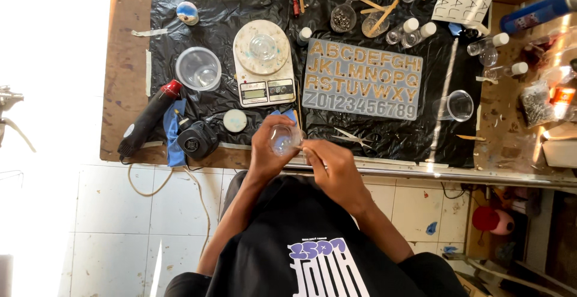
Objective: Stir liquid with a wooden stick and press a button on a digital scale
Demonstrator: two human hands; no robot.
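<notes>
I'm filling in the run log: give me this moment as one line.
left hand: holds clear cup | right hand: stick at cup | letter mould, scale behind on black sheet

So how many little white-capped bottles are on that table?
5 white-capped bottles: one beside the scale, two together above the letter mould, two further right. Clutter may hide more.

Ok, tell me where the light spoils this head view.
Head view: the left side is blown out to white, hiding detail; glare streaks cross the black plastic sheet; the left hand and small clear cup stay evenly lit and fairly sharp.
</notes>
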